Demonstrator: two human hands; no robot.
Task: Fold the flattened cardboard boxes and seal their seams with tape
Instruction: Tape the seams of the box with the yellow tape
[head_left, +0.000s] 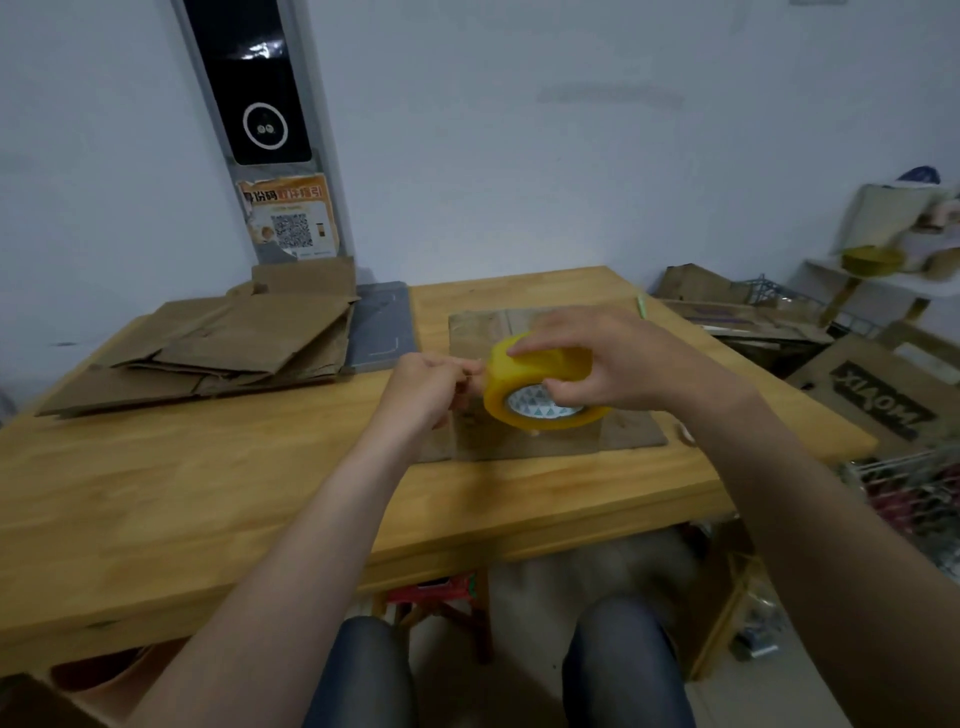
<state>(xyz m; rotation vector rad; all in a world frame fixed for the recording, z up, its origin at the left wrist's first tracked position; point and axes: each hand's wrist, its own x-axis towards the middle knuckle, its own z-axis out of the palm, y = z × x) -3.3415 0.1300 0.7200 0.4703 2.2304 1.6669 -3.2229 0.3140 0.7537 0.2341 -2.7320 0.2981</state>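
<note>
While the right hand (597, 358) grips the yellow tape roll (558, 366) and the left hand (426, 384) pinches its loose end just above a flat cardboard box (628, 431) on the table (208, 493), taping seems barely begun, with the stack of flattened boxes (223, 348) untouched.

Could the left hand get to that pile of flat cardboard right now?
Probably yes: only bare table lies between the left hand and the cardboard pile, though its fingers now pinch at the tape roll.

Glossy yellow tape roll (545, 384); matt wooden table (208, 493).
</note>
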